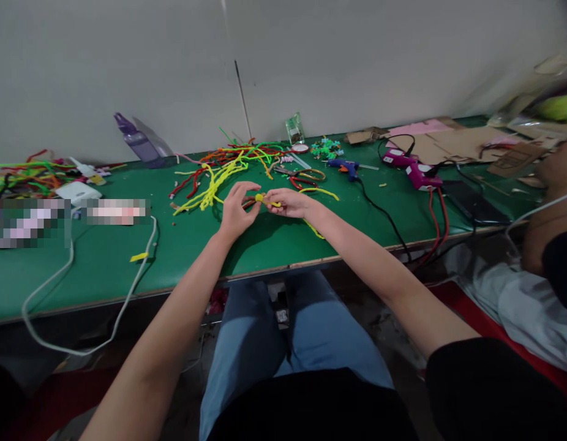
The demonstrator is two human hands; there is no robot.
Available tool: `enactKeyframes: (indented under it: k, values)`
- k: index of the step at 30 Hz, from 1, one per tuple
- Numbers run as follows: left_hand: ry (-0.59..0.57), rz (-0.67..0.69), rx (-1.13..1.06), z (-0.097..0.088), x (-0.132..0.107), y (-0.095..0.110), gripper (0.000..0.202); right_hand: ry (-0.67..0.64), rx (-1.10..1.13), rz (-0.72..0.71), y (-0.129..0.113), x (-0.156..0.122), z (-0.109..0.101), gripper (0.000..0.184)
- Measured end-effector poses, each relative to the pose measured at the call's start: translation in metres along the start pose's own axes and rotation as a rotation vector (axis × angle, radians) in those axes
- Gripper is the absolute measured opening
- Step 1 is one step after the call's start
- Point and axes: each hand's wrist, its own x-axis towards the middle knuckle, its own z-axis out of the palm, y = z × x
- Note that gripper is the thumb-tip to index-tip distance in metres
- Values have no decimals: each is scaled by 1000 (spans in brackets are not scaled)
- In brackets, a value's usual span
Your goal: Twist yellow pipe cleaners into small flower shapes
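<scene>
At the centre of the frame, I see the right hand (290, 203) pinch the yellow fuzzy piece (259, 198) with narrow grip, but cannot tell whether the left hand (238, 211), half curled, also holds it, so uneven pulling might bend it.

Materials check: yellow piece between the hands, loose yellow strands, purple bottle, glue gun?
Yellow piece: matte, perhaps chenille; too small to be sure.
Yellow strands: matte, fuzzy-looking, kinked; likely chenille stems, wire core not visible.
Purple bottle: looks translucent, smooth; probably plastic.
Glue gun: opaque blue body, moulded look; likely hard plastic.
</scene>
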Motion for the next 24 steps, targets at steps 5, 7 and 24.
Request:
enactKeyframes:
  k: [5,7,24]
  values:
    - [19,15,-48,1,0,0,30,-16,-14,25,-1,0,0,9]
    - [39,1,-78,3,-1,-2,32,5,-29,30,-1,0,1,9]
    - [56,-226,-240,6,1,-17,38,180,-459,-368,10,10,7,17]
